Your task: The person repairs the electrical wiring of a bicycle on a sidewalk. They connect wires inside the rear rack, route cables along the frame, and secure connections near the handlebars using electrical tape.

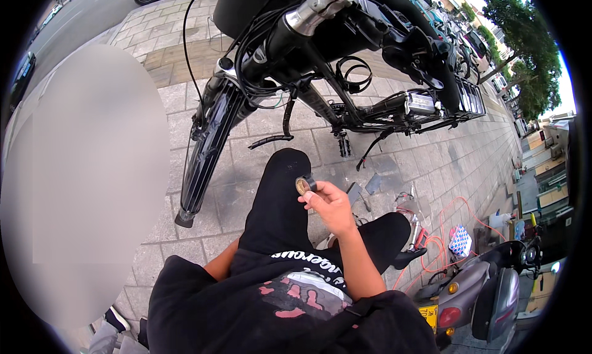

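My right hand [333, 207] pinches a roll of black tape [304, 186] with a brown core, held up over my bent knee. Of my left arm only the forearm [222, 263] shows; the hand is hidden behind my leg. In front of me stands a black electric bicycle [320, 64], its front wheel [206, 150] to the left. From the middle of its frame hangs a black wrapped cable [287, 117], its loose end bent to the left above my knee. The tape touches neither the cable nor the bicycle.
Tools [416, 227] and small dark pieces [374, 183] lie on the paving right of my knee. An orange hose [441, 231] coils beside a blue-and-white box [460, 241]. A parked scooter [468, 292] stands at the lower right. At left, a large blurred patch hides the view.
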`<action>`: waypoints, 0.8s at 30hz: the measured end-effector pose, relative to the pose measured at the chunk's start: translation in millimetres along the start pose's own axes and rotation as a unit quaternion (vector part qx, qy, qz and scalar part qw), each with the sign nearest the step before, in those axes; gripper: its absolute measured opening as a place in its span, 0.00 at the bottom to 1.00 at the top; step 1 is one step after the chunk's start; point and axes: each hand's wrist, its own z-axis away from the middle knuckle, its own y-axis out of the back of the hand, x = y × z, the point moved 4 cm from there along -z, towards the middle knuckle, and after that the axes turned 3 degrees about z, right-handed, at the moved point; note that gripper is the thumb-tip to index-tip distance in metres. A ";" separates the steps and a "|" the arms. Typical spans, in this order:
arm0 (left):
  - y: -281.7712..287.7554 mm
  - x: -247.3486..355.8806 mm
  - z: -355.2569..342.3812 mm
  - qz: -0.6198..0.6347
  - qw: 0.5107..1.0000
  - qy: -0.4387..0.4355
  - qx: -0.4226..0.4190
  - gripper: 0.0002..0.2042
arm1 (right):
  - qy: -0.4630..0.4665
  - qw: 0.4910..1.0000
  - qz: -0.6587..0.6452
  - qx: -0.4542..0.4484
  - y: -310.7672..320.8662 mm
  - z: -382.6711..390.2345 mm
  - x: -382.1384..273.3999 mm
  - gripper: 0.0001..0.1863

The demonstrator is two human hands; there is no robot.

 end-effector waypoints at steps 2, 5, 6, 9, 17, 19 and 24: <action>8.7 -11.0 6.2 0.003 1.000 -0.008 0.008 0.21 | 0.036 0.999 -0.018 -0.015 -11.3 3.6 -11.3 0.12; 22.2 -32.7 36.4 0.034 0.998 -0.017 0.041 0.21 | 0.066 0.997 -0.021 -0.029 -16.9 7.5 -10.8 0.13; 28.6 -38.7 45.4 0.047 0.997 -0.013 0.054 0.21 | 0.073 0.996 -0.036 -0.035 -19.0 8.2 -12.0 0.13; 50.0 -41.1 73.2 0.182 0.975 0.045 0.118 0.21 | 0.070 0.995 -0.043 -0.058 -18.9 8.5 -14.6 0.12; 111.8 32.0 138.4 0.245 0.868 0.062 0.428 0.17 | 0.213 0.974 0.015 -0.072 -7.1 19.7 -39.9 0.14; 130.3 81.0 156.7 0.274 0.833 0.030 0.479 0.14 | 0.240 0.968 0.046 -0.055 -0.4 26.7 -46.6 0.19; 140.4 191.9 172.4 0.367 0.801 -0.214 0.423 0.18 | 0.210 0.976 0.003 -0.059 6.3 43.5 -41.8 0.35</action>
